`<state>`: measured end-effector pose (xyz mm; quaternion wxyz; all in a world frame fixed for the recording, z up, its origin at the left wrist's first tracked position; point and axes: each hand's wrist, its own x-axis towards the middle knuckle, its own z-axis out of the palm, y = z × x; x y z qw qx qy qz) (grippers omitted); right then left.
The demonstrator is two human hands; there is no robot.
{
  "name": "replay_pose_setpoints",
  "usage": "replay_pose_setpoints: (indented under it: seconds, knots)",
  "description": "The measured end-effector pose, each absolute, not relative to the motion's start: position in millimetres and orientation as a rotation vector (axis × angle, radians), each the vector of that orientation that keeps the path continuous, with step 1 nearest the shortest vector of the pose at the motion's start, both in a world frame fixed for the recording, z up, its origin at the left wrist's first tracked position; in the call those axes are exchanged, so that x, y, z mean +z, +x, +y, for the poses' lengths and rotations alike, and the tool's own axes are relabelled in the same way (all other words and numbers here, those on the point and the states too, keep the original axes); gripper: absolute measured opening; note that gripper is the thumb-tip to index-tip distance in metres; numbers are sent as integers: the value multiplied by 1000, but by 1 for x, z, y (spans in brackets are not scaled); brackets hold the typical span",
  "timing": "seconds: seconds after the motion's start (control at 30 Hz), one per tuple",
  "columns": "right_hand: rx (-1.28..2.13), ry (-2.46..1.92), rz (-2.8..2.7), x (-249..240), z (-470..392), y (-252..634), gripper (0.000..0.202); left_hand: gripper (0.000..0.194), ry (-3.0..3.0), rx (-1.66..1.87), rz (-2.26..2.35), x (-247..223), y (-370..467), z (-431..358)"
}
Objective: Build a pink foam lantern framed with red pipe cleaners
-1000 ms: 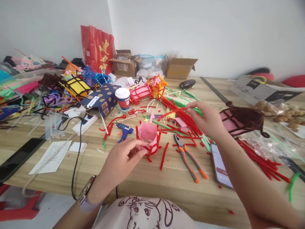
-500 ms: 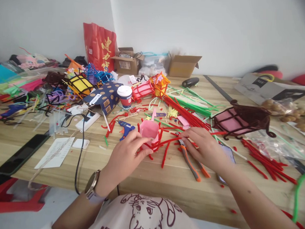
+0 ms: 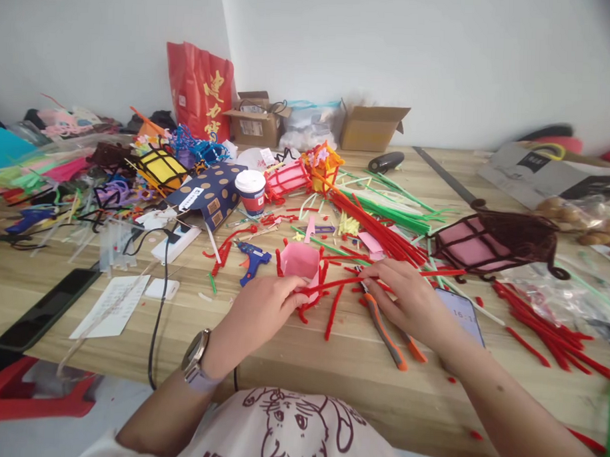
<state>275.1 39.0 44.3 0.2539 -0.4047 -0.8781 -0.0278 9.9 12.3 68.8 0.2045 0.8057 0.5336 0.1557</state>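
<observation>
A red pipe cleaner (image 3: pixel 340 282) stretches between my two hands. My left hand (image 3: pixel 269 307) pinches its left end beside a small pink box (image 3: pixel 300 260) edged with red pipe cleaners. Around the same strip, farther right, the fingers of my right hand (image 3: pixel 400 295) are closed. Orange-and-grey pliers (image 3: pixel 381 330) lie on the table under and beside my right hand. A short red piece (image 3: pixel 333 313) rests between the hands. The blue glue gun (image 3: pixel 254 261) lies left of the pink box.
Behind the hands are a paper cup (image 3: pixel 250 192), a polka-dot box (image 3: pixel 213 192) and a bundle of red pipe cleaners (image 3: pixel 380 224). A brown-framed pink lantern (image 3: pixel 484 243) and a phone (image 3: pixel 459 314) lie at the right. A black cable (image 3: pixel 156 316) crosses the table's left side.
My left hand has turned slightly and shifted a little at the near side of the pink box. The pipe cleaner now lies closer to the box's front. The view has shifted slightly.
</observation>
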Motion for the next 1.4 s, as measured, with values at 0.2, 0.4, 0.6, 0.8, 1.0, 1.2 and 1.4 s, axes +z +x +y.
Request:
replay_pose_setpoints:
  seconds: [0.2, 0.4, 0.6, 0.8, 1.0, 1.2, 1.4]
  knots:
    - [-86, -1091, -2365, 43, 38, 271, 16, 19, 2159, 418, 1513, 74, 16, 15]
    - [153, -1008, -2355, 50, 23, 227, 14, 18, 2220, 453, 1513, 70, 19, 15]
    - [81, -1110, -2446, 50, 21, 201, 21, 18, 2287, 481, 1532, 63, 17, 14]
    - [-20, -1112, -2551, 54, 26, 200, 21, 15, 2304, 488, 1544, 62, 15, 14]
    - [85, -1069, -2536, 55, 30, 199, 23, 14, 2280, 457, 1516, 65, 5, 13]
    - [159, -1039, -2498, 55, 29, 198, 22, 14, 2287, 464, 1528, 66, -2, 14]
    - [134, -1041, -2522, 53, 30, 196, 18, 24, 2256, 528, 1540, 62, 7, 7]
